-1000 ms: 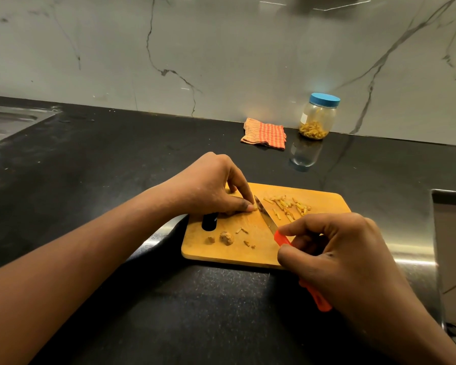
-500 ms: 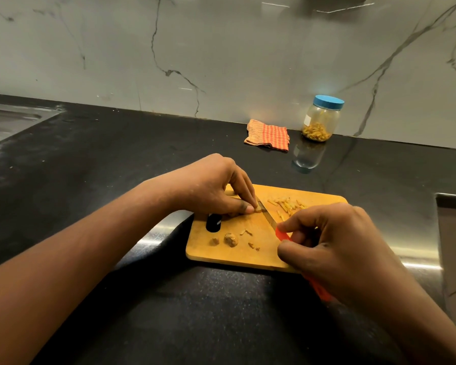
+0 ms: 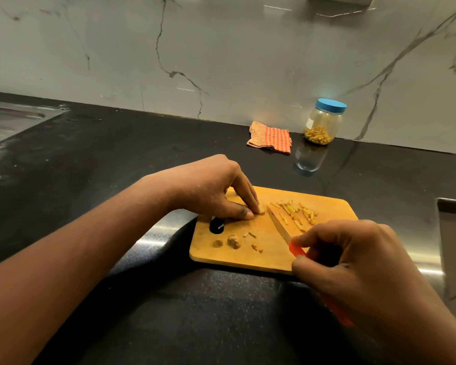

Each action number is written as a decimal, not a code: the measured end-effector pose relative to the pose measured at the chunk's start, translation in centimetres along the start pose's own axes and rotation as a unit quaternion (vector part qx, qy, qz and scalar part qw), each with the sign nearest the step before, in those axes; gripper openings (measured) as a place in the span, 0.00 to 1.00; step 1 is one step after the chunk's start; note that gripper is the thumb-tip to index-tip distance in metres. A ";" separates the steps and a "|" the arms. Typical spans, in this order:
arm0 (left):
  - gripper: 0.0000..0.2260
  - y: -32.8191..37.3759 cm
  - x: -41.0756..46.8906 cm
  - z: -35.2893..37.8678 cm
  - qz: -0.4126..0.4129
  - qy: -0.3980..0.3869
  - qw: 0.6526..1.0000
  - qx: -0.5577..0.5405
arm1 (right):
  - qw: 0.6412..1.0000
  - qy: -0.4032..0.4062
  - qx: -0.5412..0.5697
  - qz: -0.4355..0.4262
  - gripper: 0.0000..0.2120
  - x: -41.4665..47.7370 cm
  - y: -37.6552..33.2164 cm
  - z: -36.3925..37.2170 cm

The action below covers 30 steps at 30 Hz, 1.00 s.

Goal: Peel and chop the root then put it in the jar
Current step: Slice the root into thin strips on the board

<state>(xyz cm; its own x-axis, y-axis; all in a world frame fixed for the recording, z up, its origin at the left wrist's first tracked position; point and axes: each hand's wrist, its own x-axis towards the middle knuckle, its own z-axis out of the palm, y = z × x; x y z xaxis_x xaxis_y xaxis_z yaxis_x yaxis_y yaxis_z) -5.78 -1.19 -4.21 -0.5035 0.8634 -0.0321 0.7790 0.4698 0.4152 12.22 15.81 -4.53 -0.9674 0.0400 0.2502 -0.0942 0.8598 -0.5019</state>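
Observation:
On the wooden cutting board (image 3: pixel 269 255) my left hand (image 3: pixel 211 191) pinches a small pale piece of root (image 3: pixel 261 209) against the wood with thumb and fingertips. My right hand (image 3: pixel 353 262) grips the orange handle of a knife (image 3: pixel 279 225), whose blade lies on the board just right of the root piece. A pile of thin chopped strips (image 3: pixel 298 210) sits to the right of the blade. Peel scraps and a root stub (image 3: pixel 233 241) lie near the board's front. The clear jar (image 3: pixel 323 122) with a blue lid stands by the wall with chopped pieces inside.
A folded orange checked cloth (image 3: pixel 270 138) lies on the black counter left of the jar. A steel sink drainer (image 3: pixel 8 122) is at the far left. A steel edge (image 3: pixel 453 206) shows at the right. The marble wall stands behind.
The knife blade has shifted slightly right, away from the root piece, which now shows at my left fingertips. The camera has shifted a little.

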 end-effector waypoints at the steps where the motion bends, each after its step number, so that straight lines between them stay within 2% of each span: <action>1: 0.12 0.0 0.0 0.0 0.000 -0.001 1.000 0.000 | 1.000 0.007 0.004 -0.001 0.12 0.0 -0.1 -0.1; 11: 0.12 -0.2 -0.1 -0.2 0.007 -0.006 1.000 0.005 | 1.000 0.008 0.011 -0.007 0.10 0.7 -0.4 0.5; 22: 0.13 -0.4 -0.1 -0.1 0.013 -0.004 1.000 0.011 | 1.000 -0.009 0.020 -0.008 0.14 1.0 -0.2 0.5; 30: 0.13 -0.4 0.0 -0.1 0.006 -0.010 1.000 0.008 | 0.999 -0.020 0.032 -0.003 0.09 2.3 -0.2 0.6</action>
<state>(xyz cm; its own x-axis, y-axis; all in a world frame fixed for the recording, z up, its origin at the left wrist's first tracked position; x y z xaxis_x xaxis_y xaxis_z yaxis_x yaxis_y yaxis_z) -6.10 -1.42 -4.27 -0.4874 0.8720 -0.0453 0.7907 0.4627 0.4008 9.87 15.39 -4.31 -0.9750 0.0131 0.2217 -0.1144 0.8260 -0.5520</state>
